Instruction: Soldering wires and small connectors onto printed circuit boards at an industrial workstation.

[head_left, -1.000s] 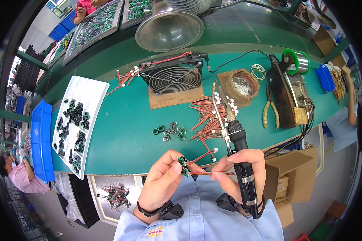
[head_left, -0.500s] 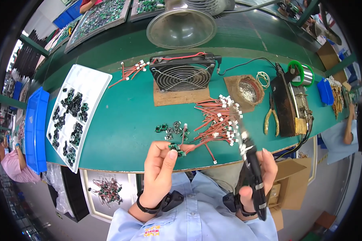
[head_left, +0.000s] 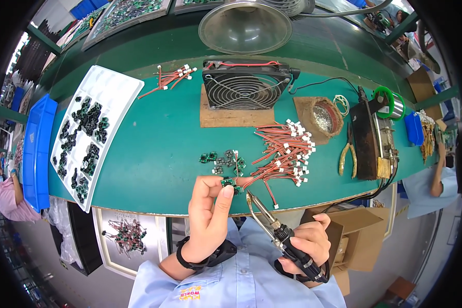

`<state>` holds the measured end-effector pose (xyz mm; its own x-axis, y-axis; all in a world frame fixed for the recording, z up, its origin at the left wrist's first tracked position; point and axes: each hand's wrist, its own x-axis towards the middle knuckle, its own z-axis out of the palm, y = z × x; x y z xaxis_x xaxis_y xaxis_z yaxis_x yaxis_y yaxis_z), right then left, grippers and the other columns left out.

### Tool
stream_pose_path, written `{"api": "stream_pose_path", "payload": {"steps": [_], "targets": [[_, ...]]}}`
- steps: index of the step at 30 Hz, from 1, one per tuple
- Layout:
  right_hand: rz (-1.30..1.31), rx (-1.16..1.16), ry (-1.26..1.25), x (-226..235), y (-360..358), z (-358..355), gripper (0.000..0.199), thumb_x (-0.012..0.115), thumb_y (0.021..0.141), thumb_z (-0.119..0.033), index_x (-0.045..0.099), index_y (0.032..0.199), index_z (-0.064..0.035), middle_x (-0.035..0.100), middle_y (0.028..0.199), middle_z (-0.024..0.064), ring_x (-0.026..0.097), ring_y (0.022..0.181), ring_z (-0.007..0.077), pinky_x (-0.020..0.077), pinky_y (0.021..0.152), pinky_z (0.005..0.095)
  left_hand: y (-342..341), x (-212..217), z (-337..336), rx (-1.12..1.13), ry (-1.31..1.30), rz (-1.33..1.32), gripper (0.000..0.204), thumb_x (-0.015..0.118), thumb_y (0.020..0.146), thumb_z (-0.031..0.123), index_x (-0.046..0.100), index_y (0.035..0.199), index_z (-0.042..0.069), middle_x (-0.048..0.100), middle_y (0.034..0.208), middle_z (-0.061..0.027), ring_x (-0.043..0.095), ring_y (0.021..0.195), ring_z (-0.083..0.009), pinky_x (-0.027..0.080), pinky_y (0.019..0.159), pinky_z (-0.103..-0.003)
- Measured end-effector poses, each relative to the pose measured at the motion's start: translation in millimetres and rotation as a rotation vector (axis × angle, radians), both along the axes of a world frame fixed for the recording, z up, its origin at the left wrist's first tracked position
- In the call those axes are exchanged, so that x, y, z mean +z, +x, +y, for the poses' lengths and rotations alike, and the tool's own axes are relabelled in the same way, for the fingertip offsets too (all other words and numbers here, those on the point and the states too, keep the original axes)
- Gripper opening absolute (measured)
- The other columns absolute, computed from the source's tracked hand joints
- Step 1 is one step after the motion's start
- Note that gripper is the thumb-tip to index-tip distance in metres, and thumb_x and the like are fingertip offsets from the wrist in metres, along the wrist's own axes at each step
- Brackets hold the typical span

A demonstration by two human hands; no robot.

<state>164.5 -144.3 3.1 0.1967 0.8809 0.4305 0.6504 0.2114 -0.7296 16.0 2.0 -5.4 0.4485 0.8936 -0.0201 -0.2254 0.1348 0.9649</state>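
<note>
Between thumb and fingers of my left hand point(head_left: 208, 213) is a small green circuit board point(head_left: 229, 183), held just above the front edge of the bench. My right hand point(head_left: 310, 245) grips a soldering iron point(head_left: 287, 239) with a black handle; its metal tip is close beside the board, and whether they touch I cannot tell. Right behind the board lies a heap of red-and-black wires with white connectors point(head_left: 285, 154). Several small boards with black parts point(head_left: 222, 161) lie on the mat a little farther off.
A black fan point(head_left: 245, 87) stands behind under a metal lamp shade point(head_left: 245, 28). To the left are a white tray of black parts point(head_left: 119, 92) and a blue bin point(head_left: 36, 154). Rightward sit a round solder pot point(head_left: 326, 117), pliers point(head_left: 348, 154), a solder spool point(head_left: 395, 104) and a soldering station point(head_left: 363, 138).
The soldering iron has swung from upright at the right to point leftward, its tip now beside the board. My left hand still holds the board; the whole view has shifted slightly.
</note>
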Motion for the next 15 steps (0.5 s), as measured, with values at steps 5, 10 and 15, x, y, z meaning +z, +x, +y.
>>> {"api": "stream_pose_path", "payload": {"steps": [5, 10, 15], "targets": [[-0.002, 0.018, 0.004, -0.5, 0.1, 0.9, 0.045, 0.081, 0.057, -0.022, 0.063, 0.097, -0.0118, 0.063, 0.079, 0.0014, 0.059, 0.073, 0.0175, 0.0322, 0.086, 0.041, -2.8, -2.0, -1.7, -0.01, 0.041, 0.055, 0.013, 0.042, 0.096, 0.012, 0.043, 0.102, 0.0, 0.063, 0.101, -0.0161, 0.06, 0.095, -0.0195, 0.045, 0.086, -0.032], [-0.008, 0.012, -0.007, -0.7, -0.5, -0.1, 0.044, 0.081, 0.057, -0.023, 0.063, 0.096, -0.0116, 0.063, 0.079, 0.0015, 0.059, 0.073, 0.0177, 0.0331, 0.085, 0.0411, -1.7, -3.3, -1.2, -0.003, 0.087, 0.05, 0.008, 0.043, 0.095, 0.006, 0.038, 0.099, 0.001, 0.065, 0.099, -0.0188, 0.06, 0.089, -0.0139, 0.043, 0.079, -0.024], [0.002, 0.009, -0.006, -1.1, -0.2, -1.2, 0.043, 0.081, 0.058, -0.022, 0.064, 0.096, -0.0115, 0.063, 0.079, 0.0016, 0.059, 0.072, 0.0178, 0.0336, 0.085, 0.0411, -1.0, -5.5, -3.2, -0.004, 0.08, 0.051, 0.009, 0.044, 0.095, 0.006, 0.038, 0.098, 0.001, 0.065, 0.099, -0.0189, 0.06, 0.088, -0.0134, 0.043, 0.078, -0.024]]}}
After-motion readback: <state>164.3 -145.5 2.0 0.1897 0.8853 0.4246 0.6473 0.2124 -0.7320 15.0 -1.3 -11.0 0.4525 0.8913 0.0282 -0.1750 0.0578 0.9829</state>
